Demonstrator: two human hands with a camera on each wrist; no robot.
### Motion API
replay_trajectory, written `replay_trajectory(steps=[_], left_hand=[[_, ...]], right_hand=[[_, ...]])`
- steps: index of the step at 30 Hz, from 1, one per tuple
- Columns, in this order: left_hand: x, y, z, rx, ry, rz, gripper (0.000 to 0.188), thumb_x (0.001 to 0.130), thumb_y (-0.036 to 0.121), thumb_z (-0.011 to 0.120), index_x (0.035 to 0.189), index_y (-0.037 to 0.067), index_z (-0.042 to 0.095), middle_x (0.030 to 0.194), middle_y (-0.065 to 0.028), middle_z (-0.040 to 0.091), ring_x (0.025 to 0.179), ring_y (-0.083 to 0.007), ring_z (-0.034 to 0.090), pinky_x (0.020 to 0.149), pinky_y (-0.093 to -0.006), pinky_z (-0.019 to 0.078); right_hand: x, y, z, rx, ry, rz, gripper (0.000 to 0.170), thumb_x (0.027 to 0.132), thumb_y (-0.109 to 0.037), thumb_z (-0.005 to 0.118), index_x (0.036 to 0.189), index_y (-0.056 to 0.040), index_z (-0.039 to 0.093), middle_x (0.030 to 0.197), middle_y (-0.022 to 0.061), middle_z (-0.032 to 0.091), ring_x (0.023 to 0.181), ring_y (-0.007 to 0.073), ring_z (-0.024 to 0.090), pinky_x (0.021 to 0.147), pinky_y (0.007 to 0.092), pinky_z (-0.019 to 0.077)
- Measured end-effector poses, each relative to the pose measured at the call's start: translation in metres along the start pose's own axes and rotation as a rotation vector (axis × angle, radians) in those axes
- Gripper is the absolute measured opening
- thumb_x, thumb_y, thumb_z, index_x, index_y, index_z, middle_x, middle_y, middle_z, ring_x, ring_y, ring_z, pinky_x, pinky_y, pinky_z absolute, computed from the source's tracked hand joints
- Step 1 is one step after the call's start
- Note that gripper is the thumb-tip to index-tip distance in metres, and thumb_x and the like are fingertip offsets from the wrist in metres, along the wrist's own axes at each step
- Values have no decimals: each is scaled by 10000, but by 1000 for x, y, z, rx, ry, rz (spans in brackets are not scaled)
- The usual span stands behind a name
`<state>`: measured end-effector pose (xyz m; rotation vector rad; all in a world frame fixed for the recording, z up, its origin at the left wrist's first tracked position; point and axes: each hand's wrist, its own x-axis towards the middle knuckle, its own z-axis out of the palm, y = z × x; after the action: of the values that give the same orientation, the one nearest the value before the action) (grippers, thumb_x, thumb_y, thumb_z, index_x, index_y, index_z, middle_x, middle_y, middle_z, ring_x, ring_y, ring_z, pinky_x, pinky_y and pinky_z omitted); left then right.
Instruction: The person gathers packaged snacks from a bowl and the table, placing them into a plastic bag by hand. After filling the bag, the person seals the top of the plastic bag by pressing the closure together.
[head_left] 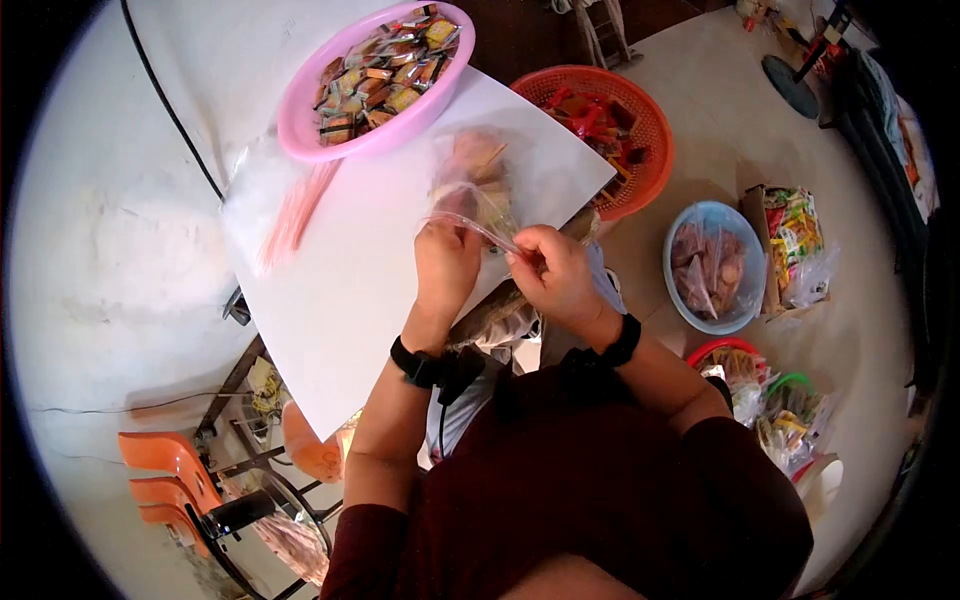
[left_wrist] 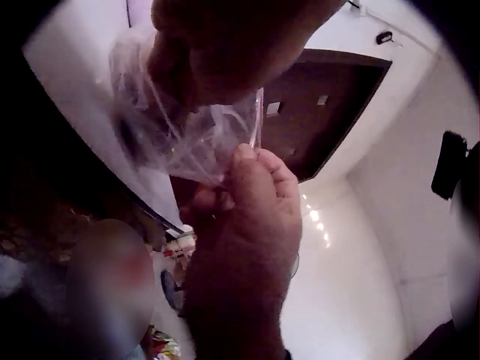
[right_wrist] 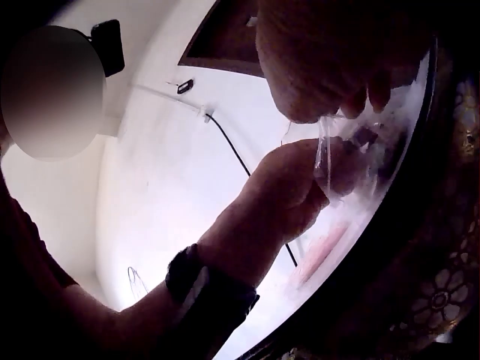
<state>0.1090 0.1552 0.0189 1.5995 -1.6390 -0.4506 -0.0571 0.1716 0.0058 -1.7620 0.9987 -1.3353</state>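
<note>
A clear plastic bag (head_left: 478,178) with wrapped pieces inside lies on the white table, its mouth edge stretched between both hands. My left hand (head_left: 447,268) holds the left part of that edge, its fingertips partly hidden by the film. On the right side, my right hand (head_left: 562,278) pinches the edge between thumb and fingers. In the left wrist view, the right hand (left_wrist: 251,202) grips the gathered film (left_wrist: 217,135) below the left hand (left_wrist: 232,52). The right wrist view has the right hand (right_wrist: 330,60) above the left hand (right_wrist: 281,184), film between them.
A pink basin (head_left: 300,115) of wrapped snacks stands at the table's back edge, beside pink strips (head_left: 300,215). Right of the table are a red basket (head_left: 655,150), a blue basin (head_left: 712,325) and a carton of packets (head_left: 795,235). Orange chairs (head_left: 170,460) stand lower left.
</note>
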Motion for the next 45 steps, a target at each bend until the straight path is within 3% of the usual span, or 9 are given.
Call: replay_trajectory(steps=[3,9,12,15,19,22,28,36,45], left_hand=[[-4,-9,3,492,38,286,156,779,49,650,931,23,679,713,-143,650,613,-297,642,543,-374,503],[-10,5,-28,524,-33,424,180,799,45,654,963,111,689,816,-89,647,638,-286,634,536,-374,511],[-19,14,-56,434,-24,444,205,798,26,651,985,100,690,776,-82,631,612,-281,624,528,-370,510],[-26,-1,-70,620,-100,402,296,749,2,651,1021,107,703,906,-75,629,773,-251,635,593,-368,509],[-22,2,-76,866,46,558,340,725,22,650,1044,121,711,1048,-59,608,989,-230,587,738,-384,486],[-10,-14,-76,813,27,623,236,746,57,659,970,110,713,1066,-45,602,1028,-228,557,788,-397,461],[4,-11,-94,605,-6,572,65,744,106,706,784,76,664,940,-49,627,937,-242,597,754,-393,464],[17,42,-161,231,147,496,87,751,18,738,815,13,680,862,-101,648,787,-289,632,691,-374,521],[-9,50,-209,-12,58,198,53,815,-47,683,832,-5,657,850,-53,634,774,-132,591,683,-259,475]], right_hand=[[-2,5,1,-106,-72,-67,168,824,-109,688,919,-31,572,750,111,597,637,270,616,604,366,510],[1,-12,-14,-371,-39,-341,198,761,-132,742,852,-74,576,1108,121,583,1016,308,592,797,403,512],[1,-22,-23,-466,-176,-497,205,736,-163,747,832,-76,587,1244,128,535,1171,345,524,925,422,476],[4,-31,-27,-666,-252,-559,163,750,-184,700,819,-75,601,1262,136,542,1222,346,504,1003,426,432],[10,-17,-34,-766,-350,-566,99,740,-146,668,821,-97,638,1199,117,574,1201,323,517,971,439,439],[15,-14,-44,-724,-415,-567,61,767,-120,600,806,-88,635,1116,106,598,1116,291,553,924,421,455],[46,-29,-66,-638,-365,-617,58,781,-121,610,802,-70,625,956,66,617,894,277,603,753,395,509],[128,-105,-82,-355,-370,-557,80,796,-89,701,793,-20,660,845,96,643,762,268,633,672,359,505],[137,-130,-58,-185,-599,-413,93,782,-64,723,776,8,666,819,94,665,746,212,637,682,324,501]])
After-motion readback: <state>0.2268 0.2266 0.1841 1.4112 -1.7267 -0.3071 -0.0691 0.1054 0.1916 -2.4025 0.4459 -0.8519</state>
